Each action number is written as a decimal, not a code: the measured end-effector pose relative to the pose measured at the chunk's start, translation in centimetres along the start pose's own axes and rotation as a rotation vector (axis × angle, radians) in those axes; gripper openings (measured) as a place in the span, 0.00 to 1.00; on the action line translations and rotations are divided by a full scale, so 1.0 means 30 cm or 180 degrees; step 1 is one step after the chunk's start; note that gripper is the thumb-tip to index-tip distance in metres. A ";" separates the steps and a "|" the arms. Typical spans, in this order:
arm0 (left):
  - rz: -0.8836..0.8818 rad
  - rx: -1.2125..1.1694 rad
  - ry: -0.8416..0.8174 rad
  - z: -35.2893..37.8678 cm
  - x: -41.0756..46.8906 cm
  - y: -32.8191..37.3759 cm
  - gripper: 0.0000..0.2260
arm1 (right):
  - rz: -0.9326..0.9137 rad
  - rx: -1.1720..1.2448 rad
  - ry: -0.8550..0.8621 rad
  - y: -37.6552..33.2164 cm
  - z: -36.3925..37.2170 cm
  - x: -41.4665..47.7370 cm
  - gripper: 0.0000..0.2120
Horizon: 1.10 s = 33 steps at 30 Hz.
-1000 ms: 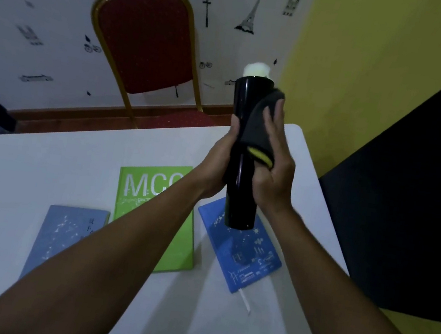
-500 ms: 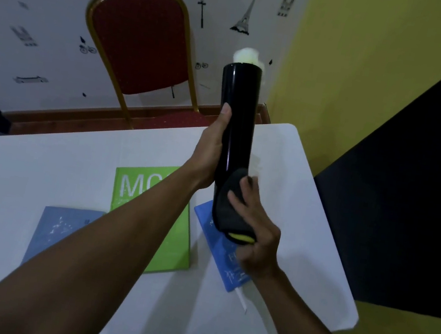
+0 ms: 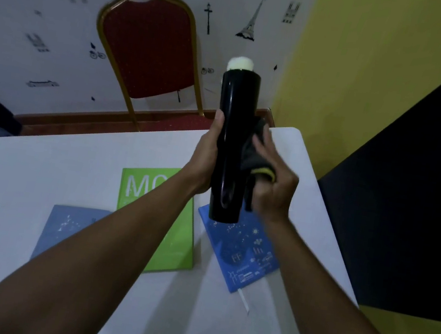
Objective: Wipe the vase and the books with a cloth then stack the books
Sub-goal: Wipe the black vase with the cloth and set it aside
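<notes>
The vase wiping is the step in hand. The left hand (image 3: 205,162) is clamped on the black vase (image 3: 232,146), held upright in the air above the table (image 3: 28,174). The right hand (image 3: 272,191) presses the dark cloth (image 3: 255,154) on its side at 3 o'clock. Three books (image 3: 247,252) lie unstacked below at 6 o'clock; next I think the vase must be set down beside them.

A white table (image 3: 27,182) fills the lower half of the view. Behind it, at eleven o'clock, a red chair (image 3: 148,49) with a gold frame stands against a white wall (image 3: 50,15) printed with small black drawings. At two o'clock the wall (image 3: 384,62) is yellow; at three o'clock hangs a dark panel (image 3: 412,208).
</notes>
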<state>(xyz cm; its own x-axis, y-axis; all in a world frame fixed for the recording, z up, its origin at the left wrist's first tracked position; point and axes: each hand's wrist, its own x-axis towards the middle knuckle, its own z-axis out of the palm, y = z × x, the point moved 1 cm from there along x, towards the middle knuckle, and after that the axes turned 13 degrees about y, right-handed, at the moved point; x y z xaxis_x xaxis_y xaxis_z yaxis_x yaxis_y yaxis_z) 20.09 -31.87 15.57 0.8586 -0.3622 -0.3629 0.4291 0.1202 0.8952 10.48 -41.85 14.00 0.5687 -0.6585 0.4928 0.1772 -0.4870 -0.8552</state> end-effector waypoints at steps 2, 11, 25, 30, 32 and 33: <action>-0.0001 0.0059 -0.0029 0.006 -0.010 -0.010 0.28 | 0.0062 0.0041 0.0004 -0.006 0.021 0.097 0.27; 0.0089 0.0163 0.0166 0.040 0.001 0.026 0.28 | -0.0188 0.0020 -0.0561 0.006 -0.064 -0.210 0.31; -0.0402 -0.0231 -0.0350 0.061 -0.032 -0.011 0.25 | 0.0239 -0.0017 -0.0144 -0.020 -0.015 0.087 0.36; 0.0034 0.0005 -0.0253 0.044 -0.003 0.015 0.27 | -0.0257 -0.0246 -0.0874 0.019 -0.108 -0.236 0.31; 0.0057 0.0028 -0.0055 0.027 0.020 0.014 0.31 | -0.0645 -0.0398 -0.1076 0.050 -0.148 -0.352 0.23; 0.0019 0.0009 0.0008 0.020 0.025 0.011 0.34 | -0.0722 -0.0396 -0.1101 0.054 -0.157 -0.376 0.21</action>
<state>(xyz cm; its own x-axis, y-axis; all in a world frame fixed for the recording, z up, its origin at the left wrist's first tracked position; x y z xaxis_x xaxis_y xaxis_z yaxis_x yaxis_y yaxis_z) 20.70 -32.67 15.76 0.8618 -0.3591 -0.3582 0.4231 0.1196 0.8982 0.57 -37.90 7.81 0.7661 -0.3060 0.5652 0.2425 -0.6768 -0.6951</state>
